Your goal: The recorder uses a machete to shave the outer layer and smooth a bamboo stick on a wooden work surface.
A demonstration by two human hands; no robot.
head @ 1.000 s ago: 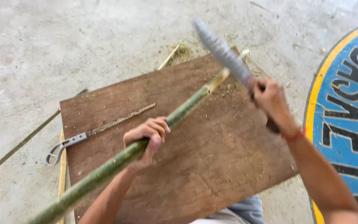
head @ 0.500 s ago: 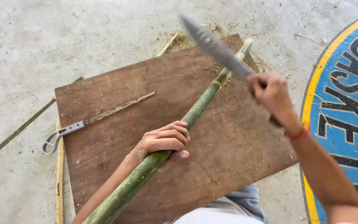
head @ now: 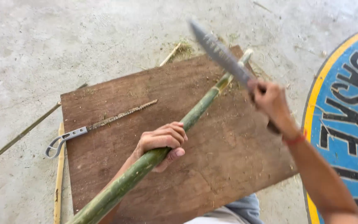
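With the green bamboo pole point(head: 162, 155) slid forward in the left hand point(head: 162, 141), the knife point(head: 222, 56), clenched in the right hand point(head: 270, 101), is held raised above its far end.

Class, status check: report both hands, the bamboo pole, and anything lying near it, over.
Left hand gripping bamboo pole. Right hand holds big knife, raised over pole's far end. Pole lies slanted across wooden board. Small saw on board, apart from pole.
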